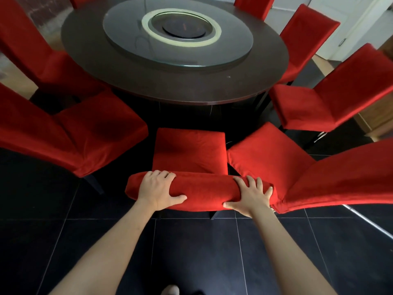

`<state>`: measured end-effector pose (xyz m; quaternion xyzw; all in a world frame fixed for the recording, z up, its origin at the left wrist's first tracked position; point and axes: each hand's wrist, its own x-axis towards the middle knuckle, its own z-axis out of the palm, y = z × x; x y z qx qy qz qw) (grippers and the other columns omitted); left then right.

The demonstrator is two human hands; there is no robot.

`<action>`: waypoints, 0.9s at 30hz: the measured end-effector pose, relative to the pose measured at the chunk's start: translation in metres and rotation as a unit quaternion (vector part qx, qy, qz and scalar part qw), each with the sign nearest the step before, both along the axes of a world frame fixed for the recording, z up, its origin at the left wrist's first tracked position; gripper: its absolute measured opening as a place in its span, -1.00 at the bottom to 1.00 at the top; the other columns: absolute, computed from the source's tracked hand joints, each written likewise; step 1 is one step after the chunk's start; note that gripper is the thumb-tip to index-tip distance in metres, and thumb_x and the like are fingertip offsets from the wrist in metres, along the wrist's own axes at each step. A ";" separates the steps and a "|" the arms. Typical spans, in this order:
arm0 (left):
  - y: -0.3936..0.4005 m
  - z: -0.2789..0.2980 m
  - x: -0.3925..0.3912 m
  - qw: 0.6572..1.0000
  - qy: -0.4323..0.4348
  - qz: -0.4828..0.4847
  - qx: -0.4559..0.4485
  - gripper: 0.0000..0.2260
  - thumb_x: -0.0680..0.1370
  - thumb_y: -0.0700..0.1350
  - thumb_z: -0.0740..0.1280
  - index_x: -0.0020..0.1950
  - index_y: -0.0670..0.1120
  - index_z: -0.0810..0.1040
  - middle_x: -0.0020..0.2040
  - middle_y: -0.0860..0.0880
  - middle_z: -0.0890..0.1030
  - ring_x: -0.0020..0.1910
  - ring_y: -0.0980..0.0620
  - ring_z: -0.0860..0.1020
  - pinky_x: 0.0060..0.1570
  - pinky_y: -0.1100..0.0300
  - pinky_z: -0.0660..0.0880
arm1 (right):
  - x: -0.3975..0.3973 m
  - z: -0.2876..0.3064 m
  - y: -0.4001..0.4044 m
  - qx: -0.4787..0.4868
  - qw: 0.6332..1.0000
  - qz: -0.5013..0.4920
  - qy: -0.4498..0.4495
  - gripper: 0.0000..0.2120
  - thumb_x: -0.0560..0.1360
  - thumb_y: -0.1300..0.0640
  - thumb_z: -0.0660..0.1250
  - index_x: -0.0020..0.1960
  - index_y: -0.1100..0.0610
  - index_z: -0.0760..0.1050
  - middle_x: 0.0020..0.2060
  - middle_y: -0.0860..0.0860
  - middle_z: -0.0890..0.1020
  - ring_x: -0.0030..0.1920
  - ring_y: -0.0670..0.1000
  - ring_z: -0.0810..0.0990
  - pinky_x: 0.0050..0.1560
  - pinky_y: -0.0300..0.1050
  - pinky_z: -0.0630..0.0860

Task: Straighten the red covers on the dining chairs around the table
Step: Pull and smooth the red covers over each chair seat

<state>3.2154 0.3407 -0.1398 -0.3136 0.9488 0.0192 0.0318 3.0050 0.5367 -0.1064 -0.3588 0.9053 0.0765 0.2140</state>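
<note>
Bare forearms reach out from the bottom edge over a floor point(191, 252) of large black glossy tiles with thin pale grout lines.

Beyond them stands a round dining table point(170, 86) of dark brown polished wood. On it sits a wide round glass turntable point(234, 50); inside that lies a pale cream ring point(148, 33) around a dark round inset.

Chairs in red covers ring the table. Two stand at the left point(74, 135), seats angled toward the table, their fabric soft and faintly napped with shallow creases. Two more stand on the right point(340, 99), and another point(297, 177) leans in just beside the nearest chair, its seat corner almost touching that chair's seat.

Directly ahead, the nearest chair point(189, 150) faces the table, its square seat padded and dimpled in the middle. Its red cover point(202, 188) stretches over the top of the backrest, which looks from above like a long rounded roll of fuzzy cloth.

Both hands grip that top rail from behind. The left hand point(159, 190) wraps its left part, fingers curled over the far side and thumb pressed flat along the near face. The right hand point(251, 196) is clamped near the right end, fingers spread over the top and thumb hooked under the lower edge.
</note>
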 end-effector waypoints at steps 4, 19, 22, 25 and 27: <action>0.001 0.000 0.002 1.000 -0.002 -0.006 -0.006 -0.14 0.30 0.55 -0.05 0.35 0.03 0.45 0.25 0.05 0.55 0.22 0.00 0.50 0.27 0.06 0.34 | 0.014 0.002 0.003 -0.005 1.000 -0.024 -0.001 -0.06 0.38 -0.40 0.30 0.56 -0.19 -0.12 0.57 0.05 -0.11 0.55 0.20 -0.23 0.43 0.39 -0.11; 0.040 0.025 -0.054 0.994 0.083 -0.050 0.055 -0.39 0.47 0.37 0.22 0.33 -0.01 0.50 0.22 -0.02 0.59 0.18 -0.03 0.54 0.22 0.01 0.37 | -0.006 0.020 0.086 -0.086 0.991 -0.094 0.048 -0.18 0.49 -0.26 0.31 0.57 -0.14 -0.08 0.57 0.03 0.04 0.56 0.12 -0.07 0.48 0.23 0.06; 0.065 0.035 -0.081 0.993 0.084 -0.070 0.053 -0.40 0.48 0.36 0.22 0.34 -0.01 0.49 0.22 -0.02 0.59 0.17 -0.03 0.54 0.22 0.02 0.36 | -0.022 0.027 0.123 -0.093 0.987 -0.122 0.054 -0.17 0.48 -0.26 0.31 0.57 -0.14 -0.09 0.57 0.03 0.05 0.56 0.12 -0.06 0.48 0.22 0.07; 0.097 0.045 -0.113 0.990 0.092 -0.097 0.047 -0.43 0.48 0.33 0.25 0.31 -0.03 0.50 0.17 -0.03 0.61 0.11 -0.05 0.57 0.16 0.02 0.38 | -0.039 0.036 0.163 -0.112 0.982 -0.141 0.056 -0.16 0.47 -0.25 0.32 0.57 -0.14 -0.09 0.57 0.04 0.06 0.56 0.13 -0.06 0.48 0.22 0.05; 0.125 0.052 -0.137 0.987 0.102 -0.116 0.048 -0.45 0.47 0.31 0.29 0.29 -0.04 0.52 0.14 -0.05 0.63 0.08 -0.07 0.58 0.12 0.02 0.40 | -0.052 0.044 0.193 -0.123 0.979 -0.152 0.055 -0.15 0.47 -0.25 0.33 0.57 -0.14 -0.09 0.57 0.04 0.06 0.56 0.13 -0.06 0.48 0.23 0.04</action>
